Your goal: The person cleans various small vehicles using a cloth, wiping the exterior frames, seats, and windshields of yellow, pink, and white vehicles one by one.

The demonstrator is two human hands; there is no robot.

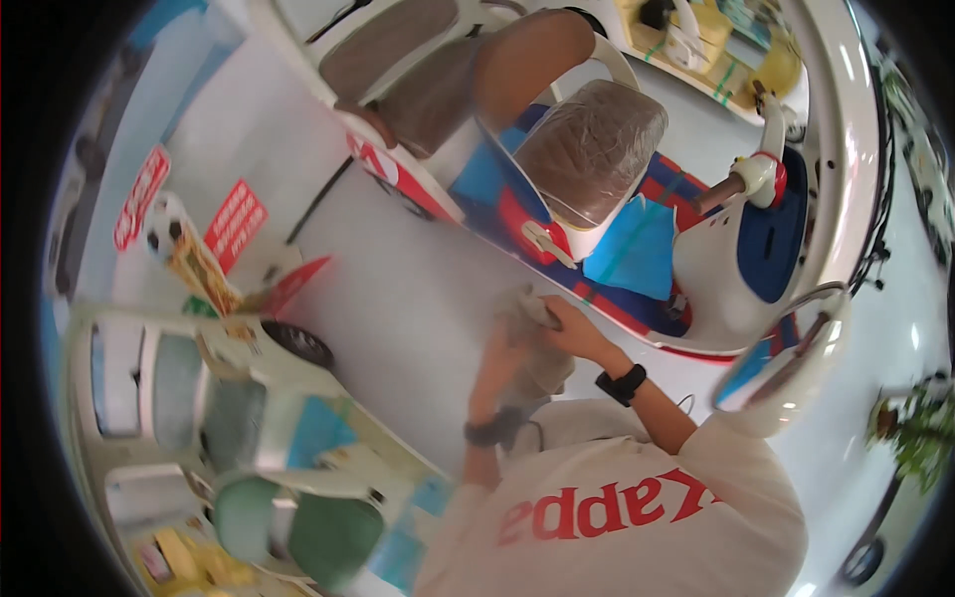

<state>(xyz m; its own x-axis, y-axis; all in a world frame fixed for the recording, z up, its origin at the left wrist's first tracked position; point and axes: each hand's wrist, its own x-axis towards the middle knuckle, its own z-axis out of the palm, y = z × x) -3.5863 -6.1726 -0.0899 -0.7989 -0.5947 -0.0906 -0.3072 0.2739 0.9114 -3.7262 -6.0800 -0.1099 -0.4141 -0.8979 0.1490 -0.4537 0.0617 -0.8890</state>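
A crumpled beige-grey cloth [548, 366] hangs between my hands in front of my shirt. My right hand [578, 328] grips its upper part, the fingers bent over a bunched fold. Against the cloth's left side is my left hand [496, 369], blurred, its fingers partly hidden, and it appears to hold the cloth too. Beyond my hands stands a small white, red and blue electric vehicle with an open side. It has a front seat [593, 149] wrapped in clear plastic, a blue floor sheet [634, 250] and a handlebar grip [720, 194].
Close on my right, a white-backed mirror [813, 373] juts from the vehicle. To my left stands a pale vehicle with green seats [336, 533]. Red signs with writing [235, 224] stand farther left. A potted plant [921, 433] is at the far right, on the pale floor [380, 321].
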